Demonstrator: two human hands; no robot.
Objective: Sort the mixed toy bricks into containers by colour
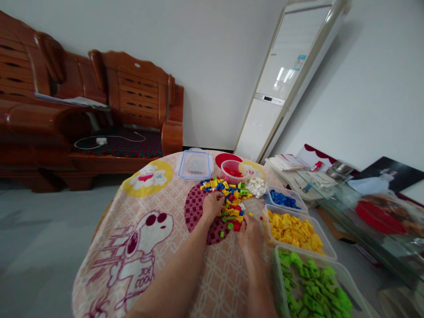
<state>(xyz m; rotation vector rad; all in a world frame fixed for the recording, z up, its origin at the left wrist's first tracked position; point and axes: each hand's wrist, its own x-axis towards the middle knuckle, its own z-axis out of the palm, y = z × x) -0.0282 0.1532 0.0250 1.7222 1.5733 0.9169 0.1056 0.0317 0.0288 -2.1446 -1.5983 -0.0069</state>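
Note:
A loose heap of mixed toy building bricks [232,191], in red, yellow, blue and green, lies on the cloth-covered round table. At the heap's left edge is my left hand [213,205], its fingers curled down over the bricks; what they pinch is hidden. My right hand [251,234] rests at the near right side of the heap, fingers bent and close together, right beside a red brick [237,226]. Whatever is between those fingertips is too small to make out. A small round green brick [230,225] lies between the hands.
To the right stand clear tubs of blue bricks [285,199], yellow bricks [296,232] and green bricks [314,287]. White bricks [256,187] are piled behind the heap, near a round tub [233,179] of red ones. A blue-rimmed lid [195,164] lies at the far edge.

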